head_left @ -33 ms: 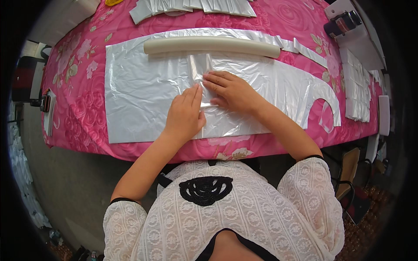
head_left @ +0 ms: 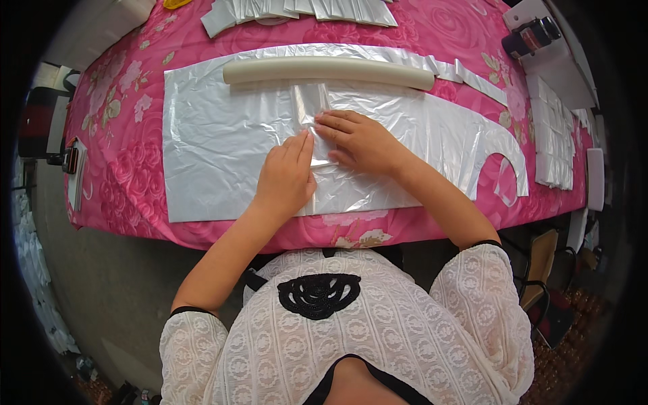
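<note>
We press both hands flat, fingers extended, gripping nothing: left hand [head_left: 287,177] and right hand [head_left: 354,140] on the clear plastic sheet [head_left: 216,148], below the cream tube [head_left: 329,70].

Packaging present: a stack of flat translucent plastic bags [head_left: 223,145] spread mid-table, folded white bag bundles at the far edge [head_left: 297,10] and right edge [head_left: 553,135]; no labels, signs or screens are discernible.
</note>
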`<state>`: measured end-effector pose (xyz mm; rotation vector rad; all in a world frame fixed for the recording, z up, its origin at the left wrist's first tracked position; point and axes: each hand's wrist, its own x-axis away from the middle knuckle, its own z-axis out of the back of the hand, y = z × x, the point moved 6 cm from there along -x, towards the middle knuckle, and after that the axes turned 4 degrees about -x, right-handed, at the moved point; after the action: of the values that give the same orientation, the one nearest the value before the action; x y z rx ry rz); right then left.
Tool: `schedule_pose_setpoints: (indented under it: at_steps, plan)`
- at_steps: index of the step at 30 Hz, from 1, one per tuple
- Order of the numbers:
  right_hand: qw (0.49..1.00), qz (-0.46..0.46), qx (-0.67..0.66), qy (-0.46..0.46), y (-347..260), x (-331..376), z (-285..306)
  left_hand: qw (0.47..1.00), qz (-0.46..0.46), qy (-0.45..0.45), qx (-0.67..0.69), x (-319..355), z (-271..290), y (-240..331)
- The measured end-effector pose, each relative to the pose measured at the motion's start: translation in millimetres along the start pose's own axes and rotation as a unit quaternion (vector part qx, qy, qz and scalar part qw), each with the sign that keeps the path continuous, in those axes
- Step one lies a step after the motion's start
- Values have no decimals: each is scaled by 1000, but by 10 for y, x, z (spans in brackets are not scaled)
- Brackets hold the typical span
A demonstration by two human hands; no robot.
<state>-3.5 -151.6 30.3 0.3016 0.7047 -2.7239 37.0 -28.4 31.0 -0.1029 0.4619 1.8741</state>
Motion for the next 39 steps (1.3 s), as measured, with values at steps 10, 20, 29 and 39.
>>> schedule_pose_setpoints:
  at_steps: [10,20,29,39]
  plan:
    - [999,24,-43,5,-237,165,-42,982,-156,63,90,177,232,107]
    - [905,-332,-258,68,-45,267,-24,969,157,-77,173,176,82,-123]
    - [835,-480,-265,-50,168,127,-71,918,295,-65,256,-49,28,-381]
    - [858,-452,-242,7,168,145,-90,993,80,-86,4,-87,-373,35]
